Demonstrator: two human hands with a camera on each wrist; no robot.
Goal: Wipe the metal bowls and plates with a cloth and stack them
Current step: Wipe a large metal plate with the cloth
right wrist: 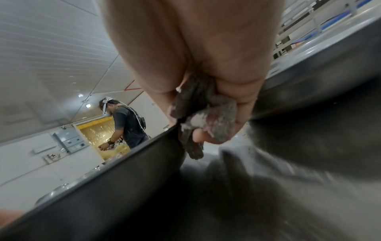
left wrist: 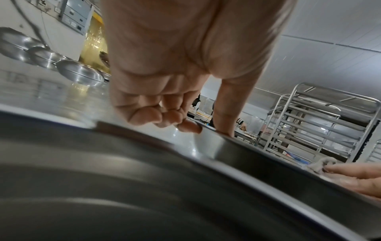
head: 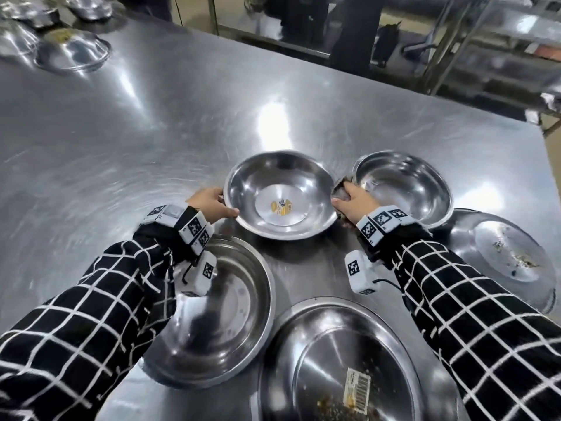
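A shiny metal bowl with a yellow sticker inside stands mid-table. My left hand grips its left rim; in the left wrist view the curled fingers sit outside the rim and the thumb on top. My right hand holds a bunched grey-brown cloth against the bowl's right rim. The right wrist view shows the cloth squeezed between thumb and fingers beside the bowl's dark outer wall. The fingers behind the cloth are hidden.
A second bowl stands just right of my right hand. A plate lies under my left forearm. Nearest me is a plate with crumbs and a barcode label. A soiled upturned plate lies far right, and inverted bowls far left.
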